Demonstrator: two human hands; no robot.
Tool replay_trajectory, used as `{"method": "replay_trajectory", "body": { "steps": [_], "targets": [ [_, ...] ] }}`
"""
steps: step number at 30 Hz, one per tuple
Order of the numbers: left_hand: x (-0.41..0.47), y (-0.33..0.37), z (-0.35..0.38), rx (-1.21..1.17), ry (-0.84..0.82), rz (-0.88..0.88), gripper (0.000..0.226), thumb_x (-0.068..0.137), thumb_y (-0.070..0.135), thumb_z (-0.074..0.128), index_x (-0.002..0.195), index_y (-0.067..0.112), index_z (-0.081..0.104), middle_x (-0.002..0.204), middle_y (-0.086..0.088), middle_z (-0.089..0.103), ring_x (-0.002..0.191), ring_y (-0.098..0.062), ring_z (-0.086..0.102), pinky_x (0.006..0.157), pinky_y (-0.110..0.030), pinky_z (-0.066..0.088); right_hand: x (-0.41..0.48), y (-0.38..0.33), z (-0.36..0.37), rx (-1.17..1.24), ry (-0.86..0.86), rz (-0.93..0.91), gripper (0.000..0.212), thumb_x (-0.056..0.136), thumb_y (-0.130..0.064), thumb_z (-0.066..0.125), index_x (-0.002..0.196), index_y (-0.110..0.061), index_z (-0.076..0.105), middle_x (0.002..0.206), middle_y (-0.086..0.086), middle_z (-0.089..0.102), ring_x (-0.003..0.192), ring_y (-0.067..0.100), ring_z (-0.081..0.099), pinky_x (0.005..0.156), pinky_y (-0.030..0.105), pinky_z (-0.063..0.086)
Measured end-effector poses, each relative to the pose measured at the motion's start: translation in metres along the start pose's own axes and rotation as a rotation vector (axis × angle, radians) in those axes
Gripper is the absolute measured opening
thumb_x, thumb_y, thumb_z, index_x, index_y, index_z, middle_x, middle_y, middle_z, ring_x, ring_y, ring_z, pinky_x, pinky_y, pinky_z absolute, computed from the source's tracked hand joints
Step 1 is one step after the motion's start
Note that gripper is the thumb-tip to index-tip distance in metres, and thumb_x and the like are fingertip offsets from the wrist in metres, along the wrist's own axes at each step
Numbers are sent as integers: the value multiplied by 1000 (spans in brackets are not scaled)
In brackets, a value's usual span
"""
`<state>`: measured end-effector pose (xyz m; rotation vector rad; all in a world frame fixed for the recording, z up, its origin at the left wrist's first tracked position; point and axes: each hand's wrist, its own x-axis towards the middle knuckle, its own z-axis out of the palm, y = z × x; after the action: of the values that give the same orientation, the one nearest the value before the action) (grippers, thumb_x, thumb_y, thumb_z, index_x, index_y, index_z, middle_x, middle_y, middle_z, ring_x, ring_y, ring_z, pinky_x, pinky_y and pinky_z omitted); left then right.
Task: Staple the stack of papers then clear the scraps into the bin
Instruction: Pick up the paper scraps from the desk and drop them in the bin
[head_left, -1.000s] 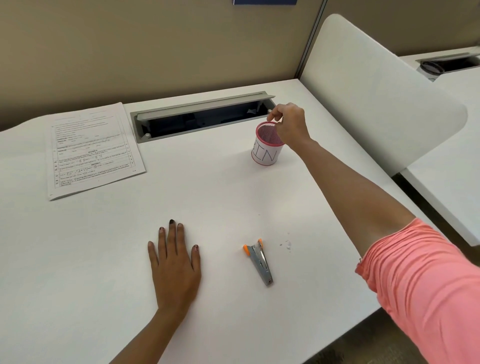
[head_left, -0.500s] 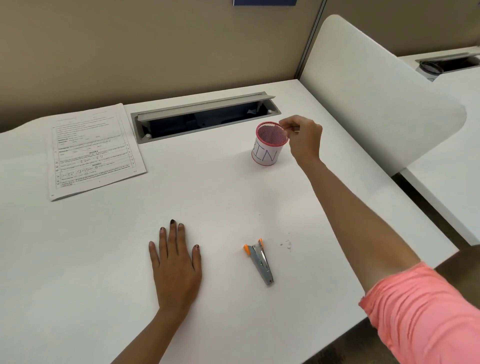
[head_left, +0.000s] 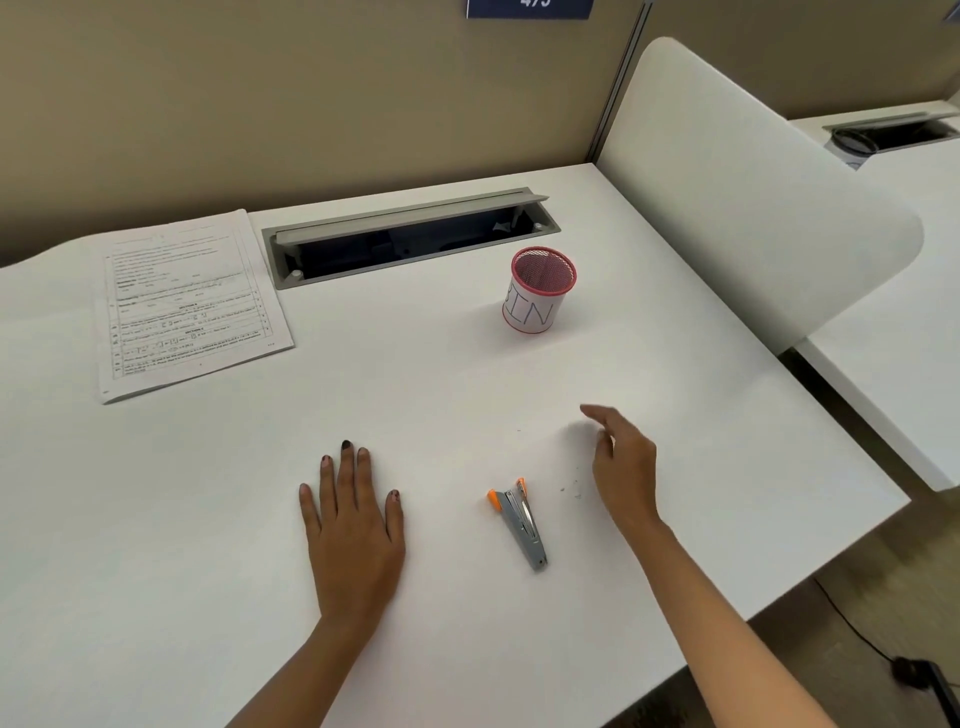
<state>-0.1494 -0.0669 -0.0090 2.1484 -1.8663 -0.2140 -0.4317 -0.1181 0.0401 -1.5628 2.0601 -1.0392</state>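
Note:
The stack of printed papers (head_left: 189, 304) lies at the far left of the white desk (head_left: 156, 519). A red mesh cup labelled BIN (head_left: 539, 291) stands upright towards the back right. A small grey stapler with orange tips (head_left: 521, 522) lies near the front. Tiny scraps (head_left: 571, 488) are scattered just right of it. My left hand (head_left: 353, 530) rests flat on the desk, left of the stapler. My right hand (head_left: 621, 462) hovers low over the desk beside the scraps, fingers apart and curled, holding nothing.
An open grey cable tray (head_left: 410, 236) is set into the desk behind the bin. A white curved divider panel (head_left: 753, 192) rises along the right edge, with another desk beyond it. A tan partition wall stands at the back.
My right hand has come back from the bin's rim to the front of the desk, beside the scraps. My left hand has stayed flat in place.

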Motion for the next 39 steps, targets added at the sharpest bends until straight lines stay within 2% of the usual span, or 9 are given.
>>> {"method": "replay_trajectory", "body": {
  "steps": [4, 7, 9, 14, 24, 32, 34, 36, 39],
  "targets": [
    [0, 0, 0, 7, -4, -2, 62, 96, 40, 25, 149, 8, 28, 159, -7, 24, 147, -28, 21, 120, -51, 14, -45, 23, -3, -115, -220, -10, 51, 97, -3, 38, 145, -17, 33, 151, -9, 31, 142, 6, 25, 114, 17, 16],
    [0, 0, 1, 15, -6, 2, 62, 96, 39, 25, 149, 8, 28, 159, -7, 24, 147, -28, 21, 120, -50, 14, -66, 37, -4, -309, -346, -132, 59, 100, -32, 32, 151, -18, 6, 158, -11, 0, 145, 0, -6, 119, 21, -3],
    [0, -1, 1, 15, -9, 0, 62, 96, 40, 25, 149, 9, 28, 159, -7, 24, 148, -27, 20, 120, -50, 12, -71, 41, -3, -452, -367, -213, 65, 97, -44, 22, 150, -16, -1, 159, -8, -7, 145, 3, -11, 118, 23, -7],
    [0, 0, 1, 4, -3, -1, 62, 96, 39, 26, 149, 9, 29, 159, -7, 24, 148, -27, 20, 120, -50, 12, -61, 35, 7, -562, -373, -310, 68, 97, -50, 13, 151, -11, 1, 160, 0, -4, 147, 10, -7, 119, 32, 0],
    [0, 0, 2, -2, 1, 0, 62, 96, 41, 24, 149, 9, 28, 160, -6, 23, 148, -27, 19, 120, -50, 12, -6, 9, 47, -531, -393, -367, 70, 96, -52, 8, 150, -7, 10, 159, 5, 4, 147, 15, 2, 119, 30, 0],
    [0, -1, 2, 8, 5, 3, 62, 96, 40, 26, 149, 8, 29, 159, -7, 25, 148, -28, 20, 120, -50, 13, 0, -6, 53, -427, -428, -574, 50, 94, -8, 24, 143, -5, 37, 151, 8, 36, 140, 18, 32, 118, 17, 6],
    [0, -1, 2, 3, 8, 5, 62, 96, 40, 26, 149, 8, 29, 159, -7, 25, 148, -28, 20, 120, -50, 13, -13, -4, 44, -373, -358, -576, 54, 87, 2, 29, 136, -7, 48, 144, 5, 46, 134, 16, 41, 115, 16, 18],
    [0, 0, 2, 0, 12, 6, 61, 96, 39, 26, 148, 8, 30, 159, -7, 26, 147, -28, 21, 120, -50, 13, -25, 0, 34, -326, -284, -529, 44, 86, 4, 48, 128, -7, 57, 134, 4, 57, 125, 18, 53, 106, 24, 41],
    [0, -1, 2, -3, 19, 7, 61, 96, 39, 27, 148, 8, 30, 158, -7, 27, 147, -28, 21, 120, -50, 12, -39, 3, 21, -415, -213, -617, 48, 61, 11, 79, 106, -1, 69, 106, 8, 71, 96, 21, 69, 73, 25, 59]
  ]
}}
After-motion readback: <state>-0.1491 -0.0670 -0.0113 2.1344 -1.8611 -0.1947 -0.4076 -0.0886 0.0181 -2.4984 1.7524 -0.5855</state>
